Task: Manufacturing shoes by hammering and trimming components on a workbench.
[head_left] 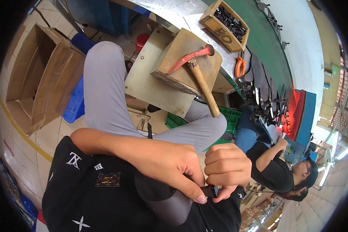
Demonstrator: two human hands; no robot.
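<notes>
Close to my torso, my left hand (170, 166) pinches a dark, smooth strap (172, 210) that curves in a loop below it. My right hand (228, 166) is closed, its thumb and curled fingers on a small black piece (210, 191) at the strap's end. The two hands nearly touch there. My fingers cover part of that piece, so its exact kind is hidden. Beyond my knees, a hammer (203, 87) with a red head and wooden handle lies on a thick wooden block (174, 50). Neither hand touches it.
A wooden box (222, 36) of small black parts stands on the bench. Orange-handled pliers (240, 66) and several black straps (261, 79) lie nearby. A cardboard box (54, 85) and blue crate (75, 102) stand left; a green crate (231, 118) is below. A person (276, 170) works at right.
</notes>
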